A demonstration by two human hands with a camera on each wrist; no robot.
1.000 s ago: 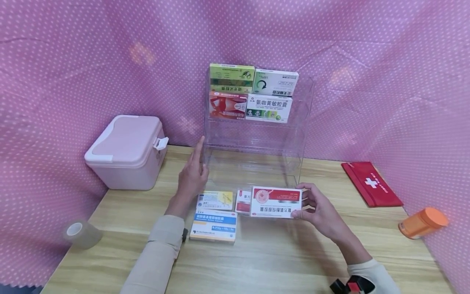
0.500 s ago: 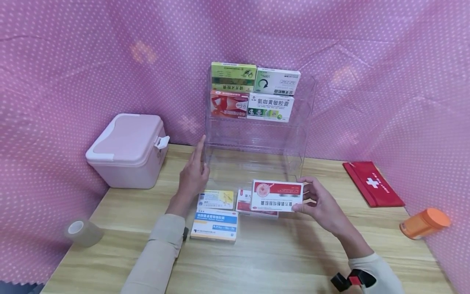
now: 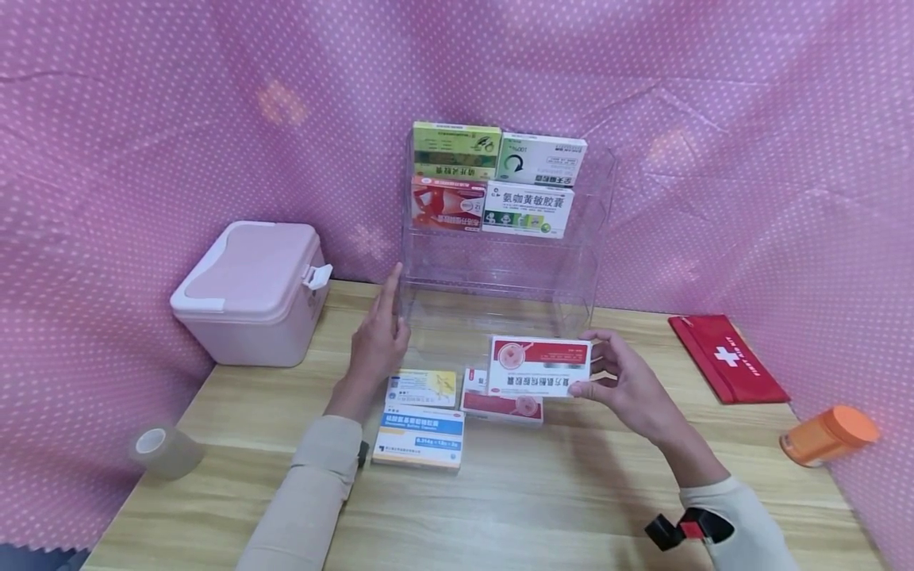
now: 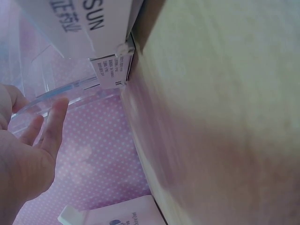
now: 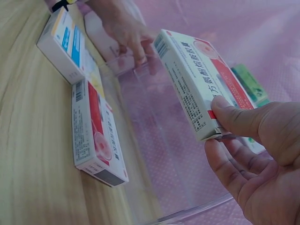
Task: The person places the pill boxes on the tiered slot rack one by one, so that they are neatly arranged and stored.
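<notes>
My right hand (image 3: 628,385) pinches a red-and-white medicine box (image 3: 540,366) by its right end and holds it above the table, just in front of the clear tiered rack (image 3: 580,277). In the right wrist view, thumb and fingers (image 5: 234,119) clamp the same box (image 5: 197,77). My left hand (image 3: 382,337) lies flat with straight fingers against the rack's left side wall; the left wrist view shows those fingers (image 4: 49,129) beside the rack's clear edge (image 4: 61,89). A second red-and-white box (image 3: 501,404), a yellow box (image 3: 423,388) and a blue box (image 3: 419,436) lie on the table.
Several medicine boxes (image 3: 493,178) fill the rack's two upper tiers; its lower tiers hold nothing. A pink lidded case (image 3: 250,293) stands at the left, a tape roll (image 3: 160,452) near the front left. A red first-aid pouch (image 3: 724,357) and an orange bottle (image 3: 828,434) lie at the right.
My right hand has raised the red-and-white box up and toward the rack, uncovering the second red-and-white box on the table. The left hand has stayed against the rack.
</notes>
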